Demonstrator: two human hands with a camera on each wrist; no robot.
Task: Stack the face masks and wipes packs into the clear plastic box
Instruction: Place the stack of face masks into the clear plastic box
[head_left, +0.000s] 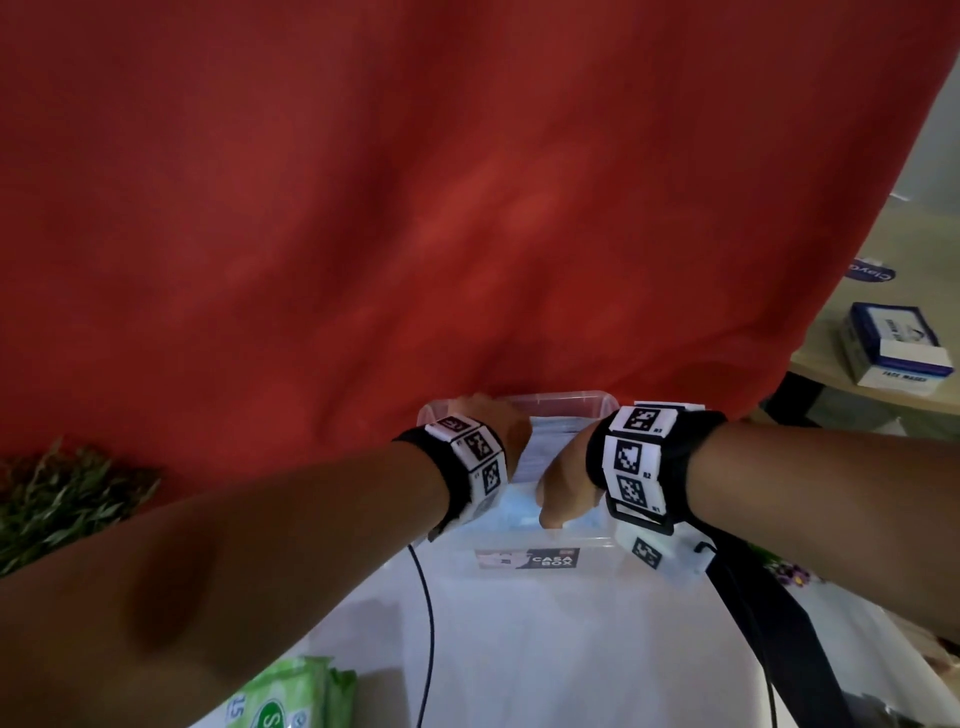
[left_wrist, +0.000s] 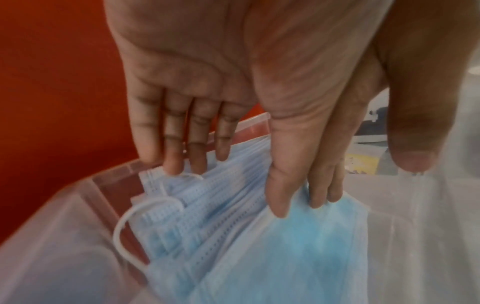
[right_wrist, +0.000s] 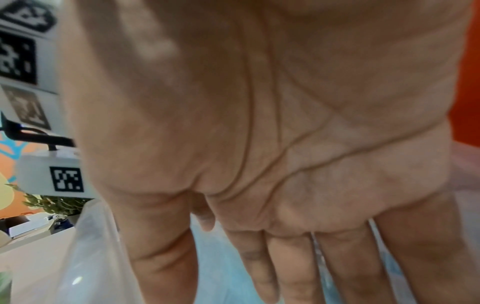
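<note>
The clear plastic box (head_left: 566, 402) with a CASA BOX label stands on the white surface before a red cloth. A stack of light-blue face masks (left_wrist: 311, 257) leans inside it. My left hand (head_left: 493, 421) reaches into the far-left corner and holds the stack between its straight fingers (left_wrist: 179, 162) at the back and its thumb at the front. My right hand (head_left: 561, 488) is in the box beside it. Its straight fingers (right_wrist: 311, 283) rest on the front mask (right_wrist: 221, 257). Green wipes packs (head_left: 285, 701) lie near the bottom-left edge.
A blue and white face-mask carton (head_left: 891, 348) sits on a wooden table at the right. Green foliage (head_left: 62, 493) lies at the left. A black cable (head_left: 428, 623) and a black strap (head_left: 779, 639) cross the white surface in front of the box.
</note>
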